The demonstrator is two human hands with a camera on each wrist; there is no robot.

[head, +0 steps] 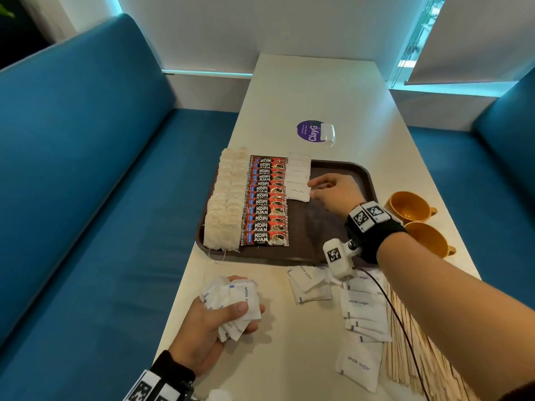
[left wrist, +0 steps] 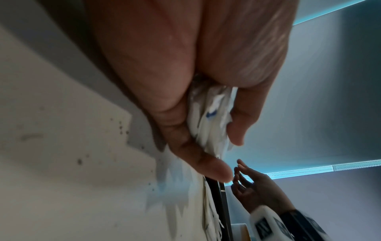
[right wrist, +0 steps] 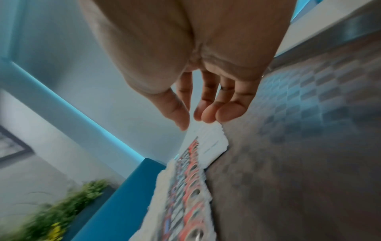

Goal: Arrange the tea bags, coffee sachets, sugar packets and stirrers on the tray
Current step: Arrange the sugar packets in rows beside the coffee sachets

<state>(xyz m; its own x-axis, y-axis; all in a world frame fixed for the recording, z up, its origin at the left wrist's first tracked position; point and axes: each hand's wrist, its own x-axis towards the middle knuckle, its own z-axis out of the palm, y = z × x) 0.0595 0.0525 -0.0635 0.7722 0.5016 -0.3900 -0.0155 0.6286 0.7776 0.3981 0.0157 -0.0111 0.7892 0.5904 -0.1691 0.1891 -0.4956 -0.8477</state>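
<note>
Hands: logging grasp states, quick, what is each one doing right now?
Left hand: grips a bunch of sugar packets.
Right hand: open, fingers relaxed, holding nothing, at the sugar row on the tray.

Right forearm bare to the wrist, which carries a black fabric wrist strap [head: 376, 235] topped by two white square tiles printed with black-and-white fiducial markers [head: 367, 217]. Below the strap, on a small metal bracket, a white plastic camera housing [head: 337, 260] bearing a further marker, with a thin dark cable [head: 402, 322] trailing back along the forearm. Left wrist fitted with a matching black strap [head: 170, 369] and white tiles printed with black-and-white markers [head: 144, 390], seen only in part at the frame edge; a narrow ring [right wrist: 226, 88] sits on one finger of the right hand.
</note>
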